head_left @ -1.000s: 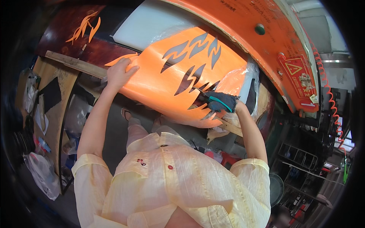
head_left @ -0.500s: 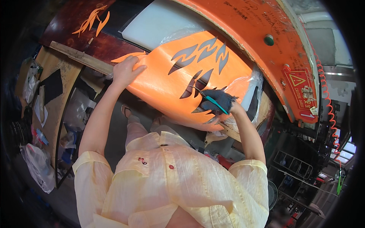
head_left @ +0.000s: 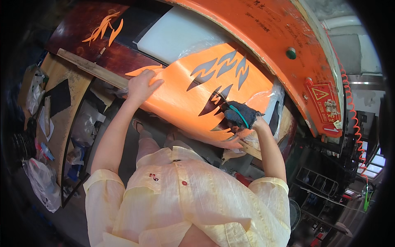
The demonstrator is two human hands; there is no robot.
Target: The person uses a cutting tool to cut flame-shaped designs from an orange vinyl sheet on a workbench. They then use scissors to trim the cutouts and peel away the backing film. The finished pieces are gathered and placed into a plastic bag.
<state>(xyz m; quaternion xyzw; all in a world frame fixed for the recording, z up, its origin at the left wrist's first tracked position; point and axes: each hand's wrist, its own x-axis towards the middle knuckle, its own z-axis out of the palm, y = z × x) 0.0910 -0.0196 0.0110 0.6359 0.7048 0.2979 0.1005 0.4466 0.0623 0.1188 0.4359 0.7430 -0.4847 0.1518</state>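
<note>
A large orange sheet (head_left: 181, 99) with flame-shaped cutouts bends over the bench's near edge. At its left end my left hand (head_left: 142, 88) grips the edge; its fingers curl over and the thumb presses on top. A narrow orange flap (head_left: 144, 70) sticks out beyond those fingers. My right hand (head_left: 240, 115), in a dark glove, is closed on a teal-handled tool (head_left: 238, 115) with thin dark metal tips. Those tips lie over a cutout in the sheet's middle, near a small orange strip. The exact kind of tool is unclear.
Orange offcuts (head_left: 103, 31) lie on the dark red bench (head_left: 76, 39) at far left. A white slab (head_left: 177, 35) is behind the sheet, with clear plastic film (head_left: 279, 99). A big orange panel (head_left: 271, 41) curves along the far right. Bags (head_left: 43, 181) crowd the left side.
The sheet and both hands appear slightly lower and to the right as the view shifts. My right hand has turned, and the tool's tips now point more steeply into the cutout.
</note>
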